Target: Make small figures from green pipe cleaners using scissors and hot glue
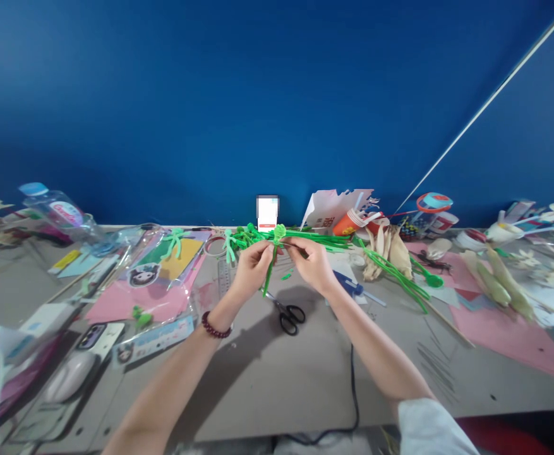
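Between my hands stands a green pipe-cleaner piece (280,233), with a curled light-green top and a stem hanging down. My left hand (252,266) pinches its stem between thumb and fingers. Close by on the right, my right hand (311,264) has its fingertips pinched together at the stem; a thin dark line shows there, too small to name. Black-handled scissors (290,316) lie below my hands, their blades partly behind the stem. Bundled green pipe cleaners (326,239) lie behind my hands.
A lit phone (268,213) leans against the blue wall (267,114). To the left are a plastic bottle (59,207), pink sheets (129,300) and a computer mouse (72,377). On the right lie dried husks (389,253), an orange cup (347,222) and a black cable (354,385).
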Available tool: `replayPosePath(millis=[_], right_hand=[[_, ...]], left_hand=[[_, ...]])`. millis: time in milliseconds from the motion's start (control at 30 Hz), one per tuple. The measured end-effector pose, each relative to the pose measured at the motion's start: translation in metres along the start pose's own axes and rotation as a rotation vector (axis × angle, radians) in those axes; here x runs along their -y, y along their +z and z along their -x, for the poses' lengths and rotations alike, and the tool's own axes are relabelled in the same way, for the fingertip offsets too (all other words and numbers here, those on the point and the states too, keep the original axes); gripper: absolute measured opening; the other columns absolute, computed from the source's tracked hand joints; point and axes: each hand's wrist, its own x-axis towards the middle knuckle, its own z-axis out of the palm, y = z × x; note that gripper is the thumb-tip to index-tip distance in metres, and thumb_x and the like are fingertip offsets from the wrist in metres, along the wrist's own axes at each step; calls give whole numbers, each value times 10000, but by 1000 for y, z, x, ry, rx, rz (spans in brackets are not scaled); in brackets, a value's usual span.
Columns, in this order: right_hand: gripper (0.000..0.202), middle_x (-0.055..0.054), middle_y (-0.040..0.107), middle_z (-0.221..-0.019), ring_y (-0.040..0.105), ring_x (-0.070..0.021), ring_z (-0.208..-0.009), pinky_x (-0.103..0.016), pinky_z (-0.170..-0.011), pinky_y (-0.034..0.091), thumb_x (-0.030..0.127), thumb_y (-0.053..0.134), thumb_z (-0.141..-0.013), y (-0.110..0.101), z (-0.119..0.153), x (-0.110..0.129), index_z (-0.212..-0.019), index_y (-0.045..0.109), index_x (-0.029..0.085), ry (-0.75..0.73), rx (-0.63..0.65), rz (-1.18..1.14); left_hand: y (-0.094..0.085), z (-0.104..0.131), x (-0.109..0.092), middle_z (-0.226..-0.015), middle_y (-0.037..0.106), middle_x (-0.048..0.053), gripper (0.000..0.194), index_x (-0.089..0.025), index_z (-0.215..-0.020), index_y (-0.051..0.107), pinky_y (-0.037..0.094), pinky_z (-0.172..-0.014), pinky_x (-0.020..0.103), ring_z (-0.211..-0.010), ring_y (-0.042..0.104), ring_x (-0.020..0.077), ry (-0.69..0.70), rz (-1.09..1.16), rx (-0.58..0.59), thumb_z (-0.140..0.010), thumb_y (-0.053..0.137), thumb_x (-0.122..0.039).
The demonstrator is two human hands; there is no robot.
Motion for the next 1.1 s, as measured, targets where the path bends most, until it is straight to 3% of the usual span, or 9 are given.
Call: replayPosePath(millis=[233,467,633,767,900,1000,1100], right_hand=[[250,-44,707,-813,660,-184,-733,-283,-656,522,192,494,-749,-1,-1,-1,-863,714,168,123,-1,-81],[282,-47,720,-818,649,-177,-724,-280,-651,513,209,477,-745,-5,-5,-6,-882,722,177,139,41,-88],[274,-53,710,-819,629,-169,-711,-266,-637,493,236,489,-746,-9,-8,-8,-878,717,160,151,50,-94],[266,-29,662,-683,563,-138,-574,-248,-550,457,273,508,-751,-11,-8,-7,-864,716,151,185,38,-71],[276,-10,617,-604,523,-124,-524,-237,-513,437,296,523,-757,-11,-8,-10,-884,717,147,218,60,-76],[276,-18,642,-644,542,-125,-544,-237,-524,443,288,517,-761,-11,-8,-11,-890,720,151,210,87,-78],[267,-28,679,-716,580,-140,-607,-244,-560,457,282,514,-768,-11,-7,-10,-884,723,164,180,114,-36]], left_hand=[[0,3,-4,-578,460,-4,322,-173,-666,588,377,-517,248,-535,436,114,88,-82,17,-877,437,-364],[2,2,0,-645,533,21,296,-171,-672,592,404,-565,248,-613,482,132,97,-111,-26,-848,495,-388],[-1,0,2,-747,646,53,231,-152,-837,667,437,-556,246,-632,552,143,-41,13,33,-767,597,-361],[-9,-6,5,-811,665,73,277,-147,-902,649,476,-570,261,-647,580,154,-152,127,96,-735,604,-362],[-18,-13,4,-758,627,47,240,-162,-869,619,490,-569,265,-642,590,148,-191,268,68,-773,536,-366],[-24,-16,-3,-729,623,33,218,-168,-839,637,480,-547,254,-600,577,127,-213,234,5,-779,557,-362],[-26,-17,-9,-713,658,41,228,-164,-794,686,480,-581,255,-624,597,131,-261,171,43,-739,640,-380]])
